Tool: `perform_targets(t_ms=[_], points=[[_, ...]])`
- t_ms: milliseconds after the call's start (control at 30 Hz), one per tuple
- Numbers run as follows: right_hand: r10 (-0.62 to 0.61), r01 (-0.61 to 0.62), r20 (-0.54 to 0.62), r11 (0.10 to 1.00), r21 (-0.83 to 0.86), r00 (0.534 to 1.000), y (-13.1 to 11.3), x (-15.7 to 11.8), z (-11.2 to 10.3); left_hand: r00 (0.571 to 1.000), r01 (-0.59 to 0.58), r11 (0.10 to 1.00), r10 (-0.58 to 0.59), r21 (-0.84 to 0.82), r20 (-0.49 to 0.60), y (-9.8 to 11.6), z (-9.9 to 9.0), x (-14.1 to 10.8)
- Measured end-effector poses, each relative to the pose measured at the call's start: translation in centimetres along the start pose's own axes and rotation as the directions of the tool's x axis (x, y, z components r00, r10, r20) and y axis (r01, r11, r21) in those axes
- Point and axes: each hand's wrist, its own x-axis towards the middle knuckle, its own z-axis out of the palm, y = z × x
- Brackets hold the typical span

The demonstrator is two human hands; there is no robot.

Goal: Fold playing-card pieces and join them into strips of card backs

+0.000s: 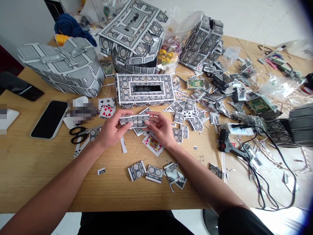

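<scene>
My left hand point(111, 128) and my right hand point(160, 128) pinch the two ends of a small strip of joined, patterned card pieces point(134, 120), held just above the wooden table point(36, 173). Cut card scraps lie around both hands. A face card point(153, 144) sits below my right hand, and a cut heart card point(107, 111) lies beyond my left hand. Directly ahead of the strip stands a card-covered box with a rectangular slot point(144, 89). Black-handled scissors point(79, 134) lie left of my left hand.
A card-covered suitcase model point(61, 67) and a stacked card structure point(132, 32) stand at the back. Heaps of cut cards and plastic bags cover the right side, with a corded black glue gun point(228, 143) there. A phone point(49, 119) lies at left.
</scene>
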Motion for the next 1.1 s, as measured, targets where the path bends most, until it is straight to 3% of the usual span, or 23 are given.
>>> perform_targets(t_ms=[367,600,1100], points=[[-0.003,-0.002,0.106,0.999,0.048,0.994,-0.84,-0.04,-0.46,0.991,0.135,0.986,-0.135,-0.100,0.009,0.27,-0.94,0.60],[-0.007,0.007,-0.001,0.999,0.045,1.000,-0.50,-0.03,-0.28,0.993,0.119,0.989,-0.117,-0.092,0.023,0.05,-0.67,0.61],[0.053,-0.053,0.003,0.999,-0.001,0.999,-0.31,0.01,-0.75,0.996,0.087,0.995,-0.087,-0.057,-0.009,-0.16,-0.22,0.45]])
